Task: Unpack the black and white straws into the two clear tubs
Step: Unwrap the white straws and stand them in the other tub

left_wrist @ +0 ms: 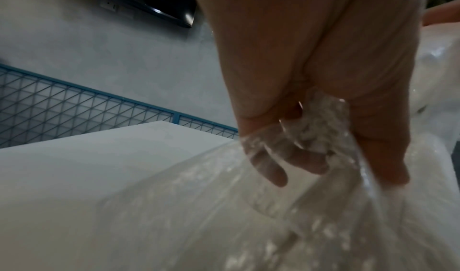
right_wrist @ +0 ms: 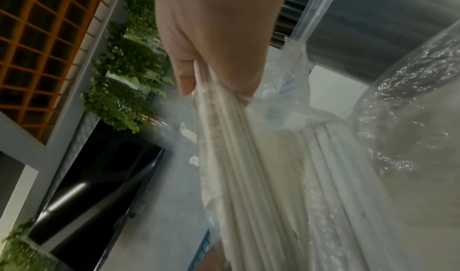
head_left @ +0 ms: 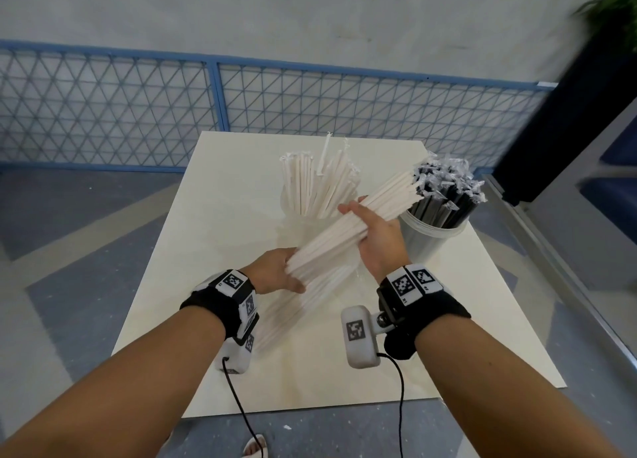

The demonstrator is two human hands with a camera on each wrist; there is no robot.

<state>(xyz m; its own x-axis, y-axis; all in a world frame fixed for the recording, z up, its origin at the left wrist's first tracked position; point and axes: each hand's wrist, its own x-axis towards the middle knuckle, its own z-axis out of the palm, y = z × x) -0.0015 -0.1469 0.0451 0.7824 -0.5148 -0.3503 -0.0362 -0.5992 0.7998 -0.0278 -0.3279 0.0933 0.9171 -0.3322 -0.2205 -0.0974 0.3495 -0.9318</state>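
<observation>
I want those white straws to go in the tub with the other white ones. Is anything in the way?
Nothing solid blocks the path. The bundle of white straws is held by the right hand, but its low end sits in a clear plastic bag gripped by the left hand. The tub already holds many straws.

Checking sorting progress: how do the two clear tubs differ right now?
The left tub holds white straws that fan out loosely; the right tub holds black straws packed in a tighter bunch. The left tub stands clear of the hands, while the held white bundle crosses in front of the right tub. Both stand upright on the table.
</observation>
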